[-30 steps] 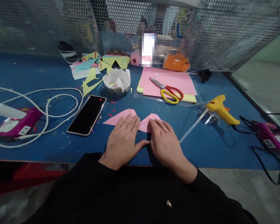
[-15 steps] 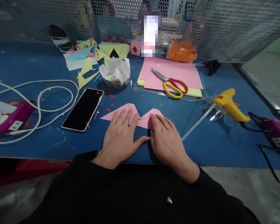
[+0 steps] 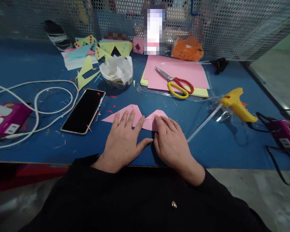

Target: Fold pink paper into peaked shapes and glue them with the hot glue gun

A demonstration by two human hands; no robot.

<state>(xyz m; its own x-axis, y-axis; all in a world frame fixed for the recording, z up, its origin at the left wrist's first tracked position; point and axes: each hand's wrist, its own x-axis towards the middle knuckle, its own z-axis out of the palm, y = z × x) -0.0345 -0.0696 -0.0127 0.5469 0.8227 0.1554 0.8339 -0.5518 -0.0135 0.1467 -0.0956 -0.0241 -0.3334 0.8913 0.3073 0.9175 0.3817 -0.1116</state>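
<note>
A folded pink paper piece (image 3: 149,123) with two peaks and a notch between them lies on the blue table. My left hand (image 3: 123,141) rests flat over its left half, fingers spread. On the right half lies my right hand (image 3: 171,141), its fingers close together and stretched out on the paper, its thumb beside the left thumb. Both hands press from above, and parts of the paper are hidden beneath them. Small red paper scraps (image 3: 113,96) lie just beyond the paper.
A phone (image 3: 83,111) and white cable (image 3: 72,84) lie left. Scissors (image 3: 176,84) rest on pink sheets (image 3: 152,74) at the back, near a scrap-filled bowl (image 3: 117,72). Yellow glue gun (image 3: 239,104) is at right, purple power strips (image 3: 9,119) on both sides. Mesh panel (image 3: 219,29) stands behind.
The camera view has shifted slightly, so everything sits a little higher and further left in the picture. Both hands remain on the pink paper, almost unchanged in pose.
</note>
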